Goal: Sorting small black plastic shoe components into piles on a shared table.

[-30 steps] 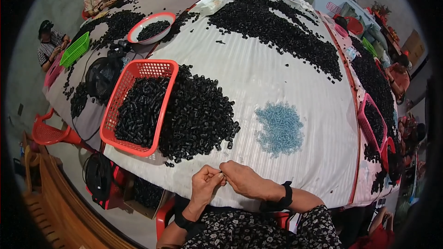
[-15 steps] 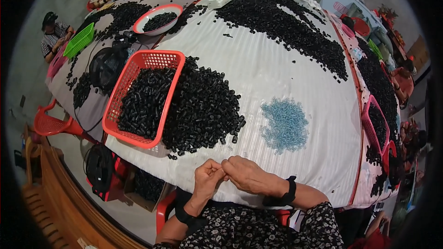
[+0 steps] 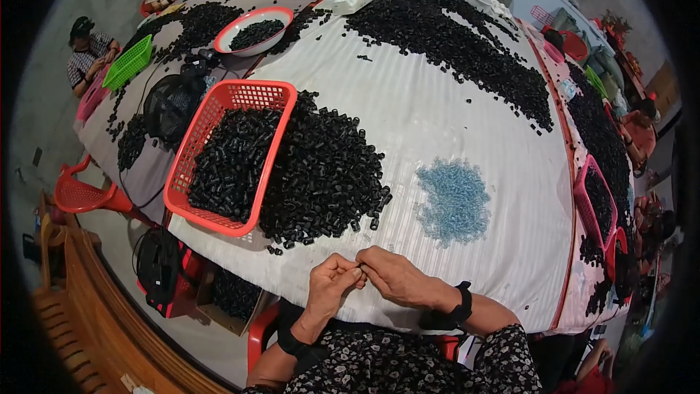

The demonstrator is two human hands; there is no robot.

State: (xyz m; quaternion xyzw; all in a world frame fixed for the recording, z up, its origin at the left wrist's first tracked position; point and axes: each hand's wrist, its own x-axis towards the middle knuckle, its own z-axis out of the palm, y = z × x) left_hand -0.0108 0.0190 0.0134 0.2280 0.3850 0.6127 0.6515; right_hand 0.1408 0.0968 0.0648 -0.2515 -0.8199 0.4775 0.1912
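My left hand point(image 3: 332, 282) and my right hand point(image 3: 397, 277) meet at the table's near edge, fingertips pinched together. A small dark bit shows between them, too small and covered to name. Just beyond my hands lies a heap of small black cylindrical plastic pieces point(image 3: 324, 175), spread against a red slotted basket point(image 3: 281, 142) filled with the same kind of piece. To the right, on the white cloth point(image 3: 408, 102), is a patch of tiny clear bluish pieces point(image 3: 453, 203).
More black pieces point(image 3: 452, 33) cover the far part of the cloth. A red-rimmed white basin point(image 3: 226, 33), a dark mesh fan point(image 3: 171, 106) and a green basket point(image 3: 130, 62) stand at the left. A pink basket point(image 3: 583, 197) is at the right. Other people sit around the table.
My hands stay together near the edge, with the fingertips slightly shifted and a dark bit now visible between them. The whole view has moved a little; the heaps look the same.
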